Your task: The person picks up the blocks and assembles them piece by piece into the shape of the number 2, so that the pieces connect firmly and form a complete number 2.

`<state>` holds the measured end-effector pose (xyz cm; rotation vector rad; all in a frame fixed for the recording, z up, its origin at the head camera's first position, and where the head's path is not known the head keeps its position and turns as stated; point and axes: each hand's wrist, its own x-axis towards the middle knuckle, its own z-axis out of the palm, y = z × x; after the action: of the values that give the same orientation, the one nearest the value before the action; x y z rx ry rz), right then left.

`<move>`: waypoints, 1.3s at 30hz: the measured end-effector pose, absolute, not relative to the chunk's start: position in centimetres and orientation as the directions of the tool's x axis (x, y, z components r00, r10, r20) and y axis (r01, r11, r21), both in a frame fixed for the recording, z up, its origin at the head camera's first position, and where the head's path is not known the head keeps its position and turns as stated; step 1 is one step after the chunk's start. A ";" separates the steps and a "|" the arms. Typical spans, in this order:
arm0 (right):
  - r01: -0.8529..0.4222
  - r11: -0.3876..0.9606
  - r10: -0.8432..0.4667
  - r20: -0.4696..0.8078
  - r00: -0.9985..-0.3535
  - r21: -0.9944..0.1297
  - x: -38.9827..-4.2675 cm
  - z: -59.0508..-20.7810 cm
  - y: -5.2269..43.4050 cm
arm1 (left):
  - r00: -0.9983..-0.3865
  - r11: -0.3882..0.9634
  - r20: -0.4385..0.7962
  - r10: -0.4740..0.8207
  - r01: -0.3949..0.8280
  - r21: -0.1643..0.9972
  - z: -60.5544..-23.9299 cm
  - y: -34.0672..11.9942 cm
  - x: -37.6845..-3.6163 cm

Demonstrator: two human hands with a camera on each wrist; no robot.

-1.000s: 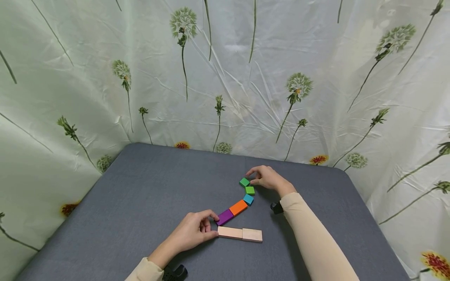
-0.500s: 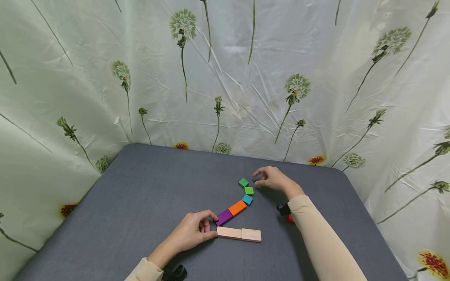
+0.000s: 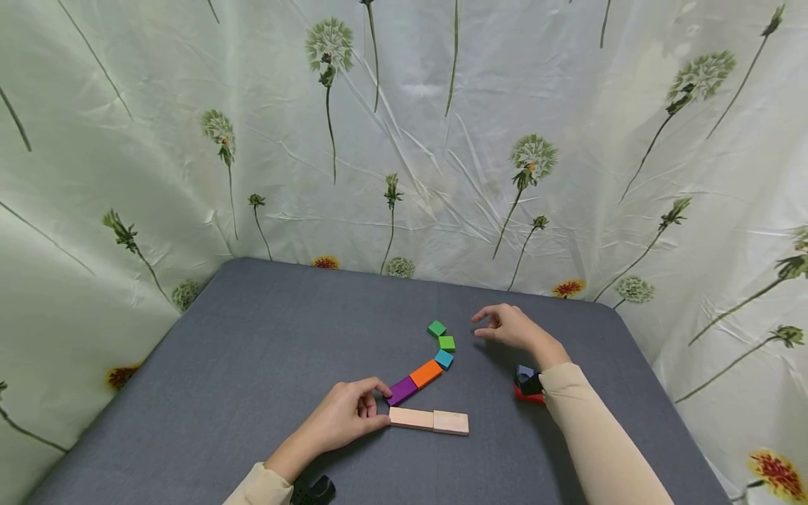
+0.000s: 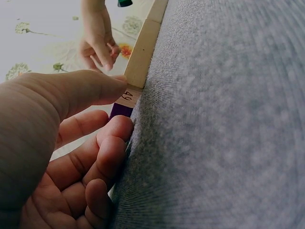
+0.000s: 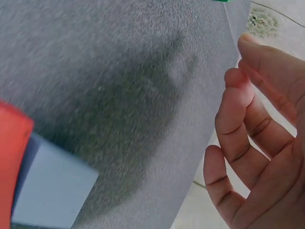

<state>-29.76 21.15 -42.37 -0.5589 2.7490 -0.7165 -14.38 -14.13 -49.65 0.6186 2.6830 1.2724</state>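
Left hand point(image 3: 344, 419): thumb and fingers curled, pinching the ends of the purple block point(image 3: 402, 390) and the wood bar point(image 3: 429, 420).
Right hand point(image 3: 513, 327): loosely open, holds nothing, above the table point(image 3: 252, 337), near the green blocks point(image 3: 442, 335).
Row: purple, orange point(image 3: 426, 373), blue point(image 3: 445, 359), then green, in a curve.

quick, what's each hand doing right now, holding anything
Left hand: fingers curled, pinching the end of the purple block beside the pale wooden block.
Right hand: open, holding nothing, above the table right of the green blocks.

Purple block point(image 3: 403, 390), orange block point(image 3: 427, 373), grey table point(image 3: 265, 337)
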 end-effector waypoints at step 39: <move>-0.159 0.793 -0.348 -0.224 -0.910 -0.588 -20.2 -43.0 31.8 | -0.912 0.566 0.068 0.404 0.308 0.765 -49.6 -14.1 -14.4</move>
<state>-20.17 31.76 -43.01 -0.3875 2.6617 -0.8310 -14.39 -14.11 -49.64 0.6112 2.6773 1.2727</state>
